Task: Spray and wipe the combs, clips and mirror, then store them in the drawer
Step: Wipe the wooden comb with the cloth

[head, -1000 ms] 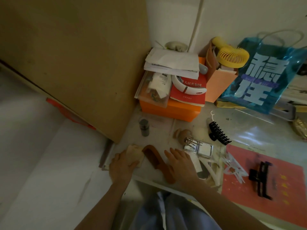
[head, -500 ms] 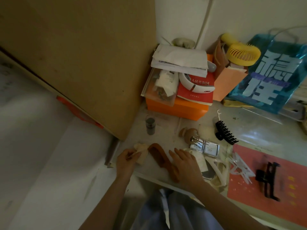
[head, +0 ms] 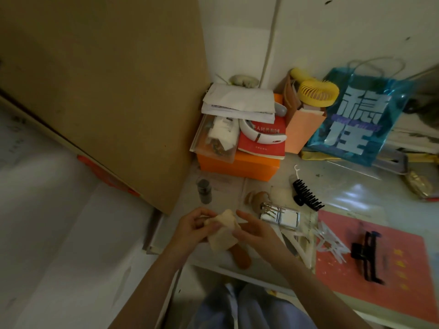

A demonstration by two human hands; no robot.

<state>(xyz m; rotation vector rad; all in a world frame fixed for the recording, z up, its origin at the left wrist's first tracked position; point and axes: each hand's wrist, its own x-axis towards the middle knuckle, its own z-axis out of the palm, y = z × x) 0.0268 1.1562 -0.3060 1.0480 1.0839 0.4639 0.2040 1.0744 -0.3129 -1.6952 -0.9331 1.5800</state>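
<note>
two hands, three clips, one comb

Dim light around me: a tall brown cabinet side rises on my left, meeting the white wall behind my pale desk.

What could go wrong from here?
1. The brown comb lies with its end at the desk edge, under the cloth both hands hold; a nudge could drop it.
2. The clear clip is hard to see in dim light and could be skipped.
</note>
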